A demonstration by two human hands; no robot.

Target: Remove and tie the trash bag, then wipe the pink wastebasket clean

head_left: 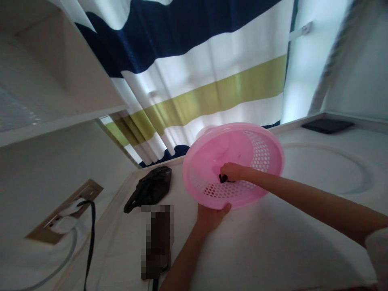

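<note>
A round pink plastic basket (266,139) with perforated walls is tilted toward me above a white surface. My left hand (210,216) grips its near rim from below, thumb over the edge. Inside the basket my right hand (232,171) is closed around a small black item (223,178); I cannot make out what it is.
A crumpled black bag (151,188) lies on the white surface (273,242) left of the basket. A dark pixelated object (157,242) sits in front of it. A wall socket plate (65,210) with a black cable is at the left. A striped curtain (212,81) hangs behind. A dark flat object (327,125) lies far right.
</note>
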